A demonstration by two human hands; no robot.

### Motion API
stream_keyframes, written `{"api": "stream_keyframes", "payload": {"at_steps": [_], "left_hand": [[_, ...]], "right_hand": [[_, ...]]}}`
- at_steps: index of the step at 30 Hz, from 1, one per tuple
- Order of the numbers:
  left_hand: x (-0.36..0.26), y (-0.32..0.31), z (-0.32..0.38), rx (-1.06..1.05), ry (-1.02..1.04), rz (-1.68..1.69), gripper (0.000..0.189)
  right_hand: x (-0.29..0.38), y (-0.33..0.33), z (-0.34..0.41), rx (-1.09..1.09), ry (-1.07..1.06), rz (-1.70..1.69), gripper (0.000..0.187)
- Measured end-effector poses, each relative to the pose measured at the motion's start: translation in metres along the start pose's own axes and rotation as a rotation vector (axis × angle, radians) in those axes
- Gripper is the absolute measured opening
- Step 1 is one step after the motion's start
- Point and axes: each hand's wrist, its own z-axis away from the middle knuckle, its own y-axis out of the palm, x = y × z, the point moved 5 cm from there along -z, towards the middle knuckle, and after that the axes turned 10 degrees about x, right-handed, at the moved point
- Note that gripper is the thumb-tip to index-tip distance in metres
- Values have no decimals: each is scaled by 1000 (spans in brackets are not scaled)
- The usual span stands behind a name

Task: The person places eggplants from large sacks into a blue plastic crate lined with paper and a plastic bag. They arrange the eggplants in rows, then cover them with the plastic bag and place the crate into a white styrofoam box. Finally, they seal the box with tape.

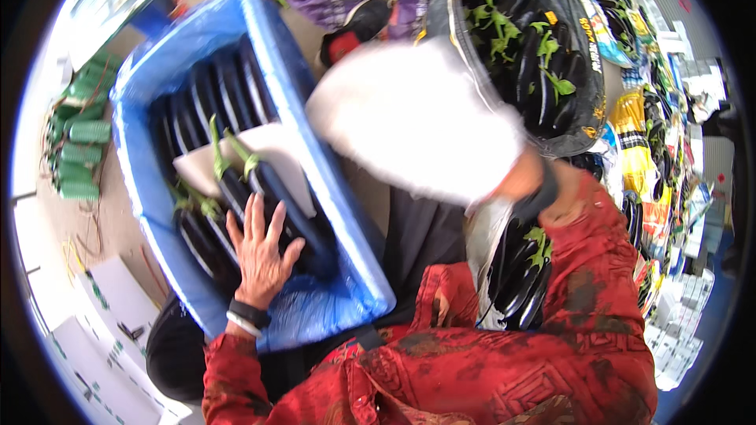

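My left hand (260,251) lies with spread fingers on dark eggplants (198,242) at the near end of a box lined with blue plastic (363,265). Under the green stems of these eggplants is a pale sheet (201,162). More eggplants (227,85) lie side by side at the box's far end. My right hand (520,174) grips the near edge of a white sheet (413,118), blurred by motion, in the air right of the box. Part of that hand is hidden.
A black sack of eggplants (590,100) stands at the upper right, a purple sack (307,0) at the top. A smaller open bag (481,248) with eggplants is beside my right forearm. Green bundles (82,130) and white boxes (118,289) are at the left. Several sacks line the right side.
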Motion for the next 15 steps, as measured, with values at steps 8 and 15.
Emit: {"api": "stream_keyframes", "payload": {"at_steps": [8, 15], "left_hand": [[-3, 12, -1, -52, 24, -6, 70], [2, 18, 4, 109, -39, -104, 57]], "right_hand": [[-319, -33, 255, 303, 1751, 299, 56], [-333, 35, 332, 91, 1997, 112, 77]]}}
